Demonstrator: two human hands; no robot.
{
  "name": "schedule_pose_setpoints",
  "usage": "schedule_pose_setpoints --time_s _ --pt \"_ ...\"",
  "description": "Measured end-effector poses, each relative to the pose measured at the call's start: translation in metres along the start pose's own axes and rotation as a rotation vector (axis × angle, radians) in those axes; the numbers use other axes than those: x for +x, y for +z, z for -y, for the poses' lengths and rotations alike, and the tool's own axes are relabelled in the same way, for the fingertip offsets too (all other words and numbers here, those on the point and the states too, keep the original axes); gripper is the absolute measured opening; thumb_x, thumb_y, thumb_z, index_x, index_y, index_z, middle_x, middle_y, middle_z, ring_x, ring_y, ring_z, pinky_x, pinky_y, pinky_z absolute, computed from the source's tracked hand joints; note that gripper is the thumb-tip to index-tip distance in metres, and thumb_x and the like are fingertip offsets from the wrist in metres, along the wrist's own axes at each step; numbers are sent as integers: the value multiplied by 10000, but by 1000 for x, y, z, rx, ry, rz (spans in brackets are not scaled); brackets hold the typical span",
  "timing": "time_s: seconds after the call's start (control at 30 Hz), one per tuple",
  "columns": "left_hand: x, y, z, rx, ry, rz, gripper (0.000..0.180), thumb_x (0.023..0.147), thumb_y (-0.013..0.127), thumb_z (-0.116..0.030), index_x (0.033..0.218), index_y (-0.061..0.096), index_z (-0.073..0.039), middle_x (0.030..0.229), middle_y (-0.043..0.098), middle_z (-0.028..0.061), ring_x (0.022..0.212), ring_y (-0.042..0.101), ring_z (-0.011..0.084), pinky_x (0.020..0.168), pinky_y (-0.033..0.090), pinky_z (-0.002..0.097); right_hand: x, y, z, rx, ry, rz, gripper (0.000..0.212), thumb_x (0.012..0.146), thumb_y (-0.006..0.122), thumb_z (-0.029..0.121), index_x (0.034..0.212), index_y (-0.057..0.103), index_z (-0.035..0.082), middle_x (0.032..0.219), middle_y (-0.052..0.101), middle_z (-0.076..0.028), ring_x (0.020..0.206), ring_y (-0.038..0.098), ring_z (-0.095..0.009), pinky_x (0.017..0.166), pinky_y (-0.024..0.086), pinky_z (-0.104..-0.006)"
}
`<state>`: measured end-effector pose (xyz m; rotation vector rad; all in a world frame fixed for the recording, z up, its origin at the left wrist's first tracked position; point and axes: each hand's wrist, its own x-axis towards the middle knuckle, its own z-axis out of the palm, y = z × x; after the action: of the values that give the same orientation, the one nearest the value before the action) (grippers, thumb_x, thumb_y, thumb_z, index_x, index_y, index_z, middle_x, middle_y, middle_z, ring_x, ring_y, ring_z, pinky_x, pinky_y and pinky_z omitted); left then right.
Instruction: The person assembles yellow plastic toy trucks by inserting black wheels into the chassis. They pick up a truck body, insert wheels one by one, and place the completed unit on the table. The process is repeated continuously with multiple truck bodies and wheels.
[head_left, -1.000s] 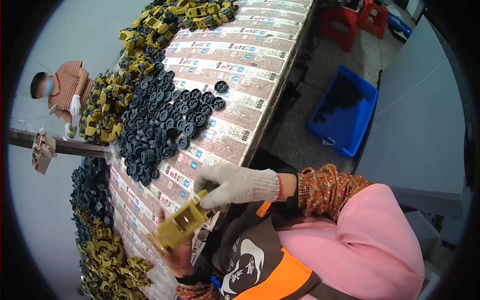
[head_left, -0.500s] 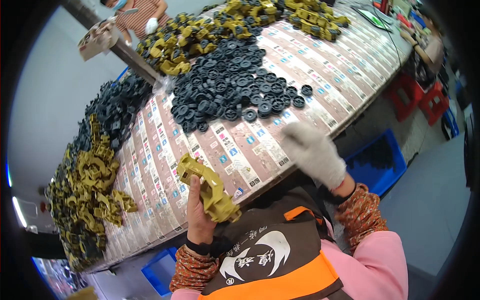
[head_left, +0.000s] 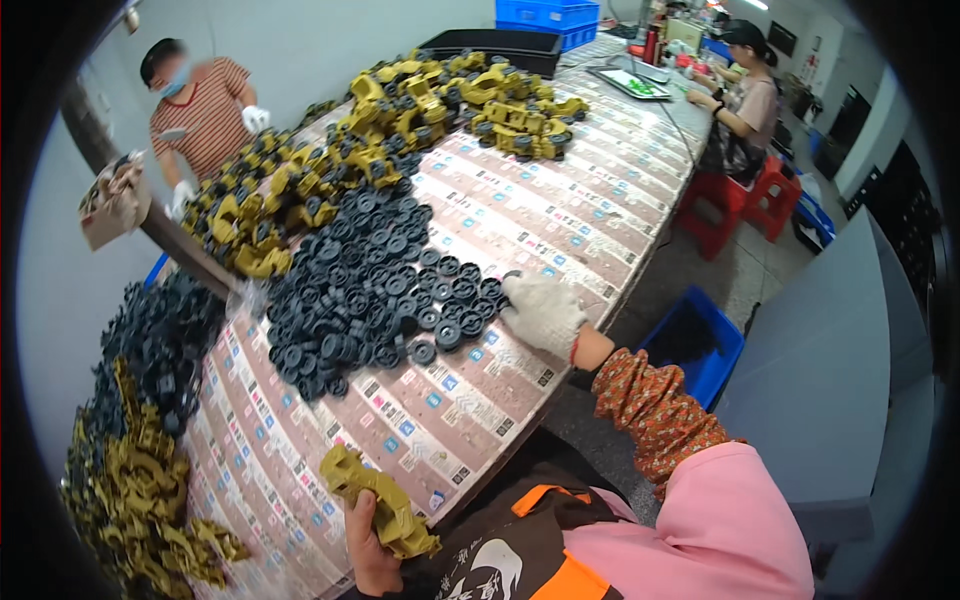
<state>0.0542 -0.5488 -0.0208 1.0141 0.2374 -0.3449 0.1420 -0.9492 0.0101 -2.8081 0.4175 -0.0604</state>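
My left hand [head_left: 372, 548], bare, is closed round an olive-yellow plastic toy vehicle body [head_left: 385, 505] over the table's near edge, its thumb lying along the side. My right hand [head_left: 548, 318], in a whitish knitted glove, reaches to the right end of a heap of dark toy wheels [head_left: 350, 280]. Its fingers are curled over a dark wheel [head_left: 512, 275] at the heap's edge; the glove partly hides the fingertips and that wheel.
More olive bodies lie heaped at near left [head_left: 140, 480], beside dark plastic parts [head_left: 150, 330]. Bodies with wheels fitted [head_left: 520, 120] are piled at the back. A post [head_left: 185, 245] stands at left. A co-worker in stripes [head_left: 205, 120] and another person [head_left: 750, 100] work nearby. A blue bin [head_left: 715, 345] sits below right.
My right hand has moved from above the table's near edge to the wheels at the heap's right end. The view has shifted, showing more of the room. My left hand still holds the body.
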Motion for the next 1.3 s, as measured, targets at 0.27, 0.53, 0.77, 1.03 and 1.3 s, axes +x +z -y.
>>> schedule_pose_setpoints --time_s 0.27,0.53,0.77,1.03,1.3 --pt "14 3 -11 82 -177 74 562 1071 657 -295 1557 466 -87 1345 639 68 1178 652 192 994 551 339 -24 15 -5 -32 -219 -91 219 902 654 87 1106 593 35 1074 707 -212 1007 730 -410 845 600 -501" --pt "13 31 -20 163 -171 105 543 1052 704 -319 1475 471 -72 1260 659 68 1079 693 171 873 622 345 -74 -7 73 683 -425 5 230 920 670 44 1149 671 23 1026 706 -231 882 717 -408 770 559 -480" --pt "13 26 -10 132 -150 151 723 998 793 -279 1559 373 -101 1315 632 68 1167 655 174 988 575 348 -98 13 141 1024 -253 244 274 978 681 36 1251 663 25 952 720 -108 791 687 -146 740 560 -313" --pt "15 30 0 279 49 216 873 1009 765 -175 1647 169 -147 1432 543 108 1294 583 204 1101 502 382 -106 41 150 1018 -349 115 299 949 684 38 1248 671 27 954 717 -160 800 717 -270 738 563 -367" --pt "19 31 -5 545 144 254 909 1007 732 -100 1665 107 -146 1464 523 132 1317 576 247 1129 466 405 -118 32 151 864 -384 84 330 930 637 14 1259 643 -12 945 718 -232 843 729 -415 739 569 -445"
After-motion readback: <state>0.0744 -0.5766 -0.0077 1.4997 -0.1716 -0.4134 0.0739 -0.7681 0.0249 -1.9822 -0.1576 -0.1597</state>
